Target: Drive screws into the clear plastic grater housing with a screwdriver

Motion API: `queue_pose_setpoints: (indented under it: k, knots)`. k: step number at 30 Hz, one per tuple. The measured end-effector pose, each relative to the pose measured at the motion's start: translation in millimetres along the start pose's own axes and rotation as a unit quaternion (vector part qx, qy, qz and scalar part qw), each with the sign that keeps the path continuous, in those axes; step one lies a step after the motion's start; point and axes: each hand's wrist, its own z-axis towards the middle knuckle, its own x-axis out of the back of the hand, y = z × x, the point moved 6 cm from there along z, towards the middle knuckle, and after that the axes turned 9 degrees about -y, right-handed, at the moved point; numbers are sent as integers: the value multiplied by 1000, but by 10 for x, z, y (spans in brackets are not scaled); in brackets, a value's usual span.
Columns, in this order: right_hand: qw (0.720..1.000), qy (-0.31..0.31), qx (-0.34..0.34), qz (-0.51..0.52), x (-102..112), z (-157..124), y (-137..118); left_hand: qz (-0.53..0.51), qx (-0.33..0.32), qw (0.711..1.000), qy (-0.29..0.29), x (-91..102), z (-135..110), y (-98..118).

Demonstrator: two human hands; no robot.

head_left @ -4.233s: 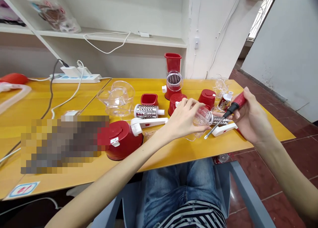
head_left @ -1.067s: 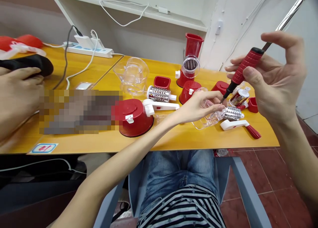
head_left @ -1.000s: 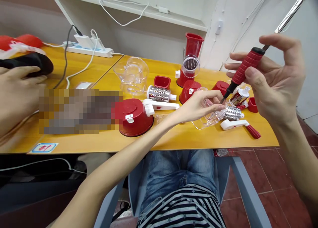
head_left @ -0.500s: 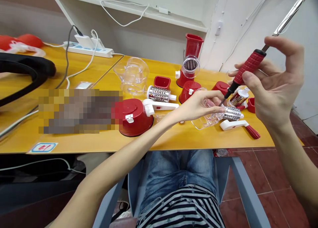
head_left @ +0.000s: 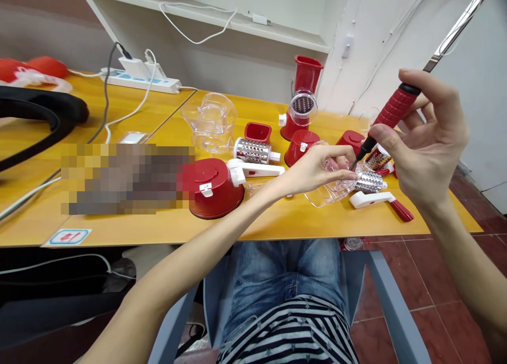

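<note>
Head view: left hand (head_left: 315,168) is pinching what looks like a clear plastic part (head_left: 335,192) over the table (head_left: 273,224); right hand (head_left: 433,126) is gripping a screwdriver (head_left: 396,106), its tip meeting that pinch. Bracing the part and aligning the shaft should be helping control. Counting: one screwdriver, three loose metal drums (head_left: 253,151), at least two white cranks (head_left: 261,169).

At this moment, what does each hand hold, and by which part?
Right hand: screwdriver, by its red handle. Left hand: clear plastic grater part, exact spot of the hold hidden.
</note>
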Motion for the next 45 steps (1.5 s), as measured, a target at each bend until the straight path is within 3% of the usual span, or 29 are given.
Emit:
queue_pose_setpoints:
  k: [3,12,18,24,31,45]
  knots:
    - [1000,12,0,4,15,-12,-16,-4,3,1000,-4,-1,-1,0]
    - [998,-40,-28,46,-42,-77,33,2,-14,1000,-18,-2,10,19]
    - [999,30,-36,5,7,-61,-14,9,5,1000,-4,-9,13,0]
    - [999,17,-20,28,27,-46,-67,-16,8,1000,-13,-13,15,8]
    - [999,45,3,12,79,-19,-93,-12,1,1000,-15,1,15,9]
    - [997,60,-23,49,105,-52,84,5,-7,1000,15,-1,-87,34]
